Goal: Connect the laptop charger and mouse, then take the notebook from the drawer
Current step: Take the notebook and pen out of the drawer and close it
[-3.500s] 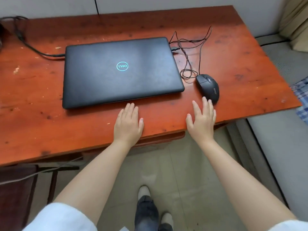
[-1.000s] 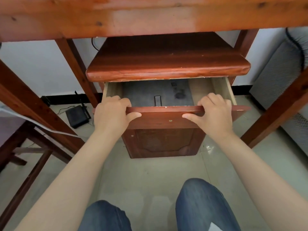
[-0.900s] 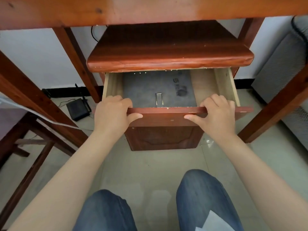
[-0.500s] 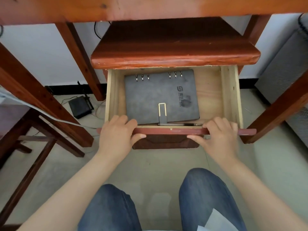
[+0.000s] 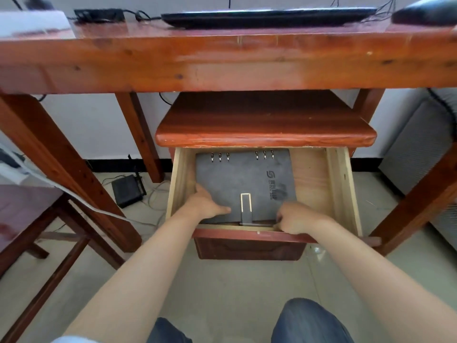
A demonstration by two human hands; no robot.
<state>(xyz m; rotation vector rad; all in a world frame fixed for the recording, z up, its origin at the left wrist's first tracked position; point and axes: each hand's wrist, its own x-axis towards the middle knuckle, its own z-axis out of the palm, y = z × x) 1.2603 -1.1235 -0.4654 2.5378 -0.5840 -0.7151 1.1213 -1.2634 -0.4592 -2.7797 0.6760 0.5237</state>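
A grey ring-bound notebook [image 5: 243,179] with a metal clasp lies flat in the pulled-out wooden drawer [image 5: 342,186] under the desk. My left hand [image 5: 206,203] is inside the drawer, gripping the notebook's near left corner with the thumb on the cover. At the near right corner my right hand [image 5: 295,217] curls its fingers around the notebook's front edge. Up on the desk top, seen edge-on, are the closed black laptop [image 5: 267,17] and the black mouse [image 5: 425,11].
The red-brown desk's front rail [image 5: 222,68] runs across above the drawer cabinet's top [image 5: 264,125]. Desk legs stand left and right. A black router [image 5: 127,190] and cables lie on the tiled floor at left. My knees are at the bottom.
The drawer has been pulled fully out. Both hands have left the drawer front and reached inside onto the notebook's near corners. The view has tilted up, showing the desk top.
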